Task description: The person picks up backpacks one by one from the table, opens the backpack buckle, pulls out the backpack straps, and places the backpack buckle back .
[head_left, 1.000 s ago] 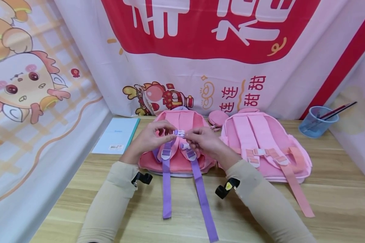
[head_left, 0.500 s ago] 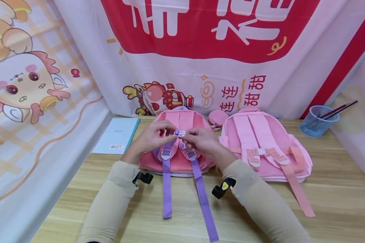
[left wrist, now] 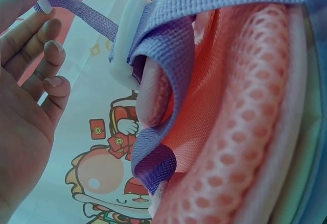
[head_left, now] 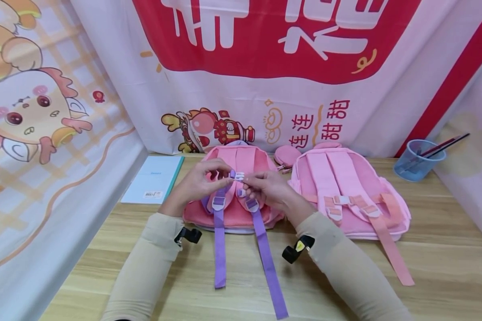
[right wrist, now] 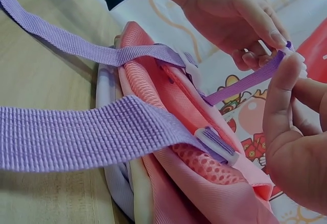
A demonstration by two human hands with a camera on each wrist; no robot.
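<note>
Both hands, left hand [head_left: 198, 182] and right hand [head_left: 269, 189], pinch the white chest buckle [head_left: 238, 176] above the pink backpack [head_left: 234, 214] on the counter [head_left: 241, 276]; a blue cup [head_left: 414, 162] holds pencils [head_left: 446, 146].

- two backpacks side by side on table [head_left: 446, 249], against the back banner [head_left: 265, 67]
- left backpack [head_left: 233, 214] centre, straps [head_left: 267, 263] trailing toward table's near edge
- right backpack [head_left: 357, 187] just beside it
- booklet [head_left: 154, 178] left of left backpack
- cup [head_left: 417, 160] far right, pens in it
- pouch [head_left: 287, 155] between backpacks, at back
</note>
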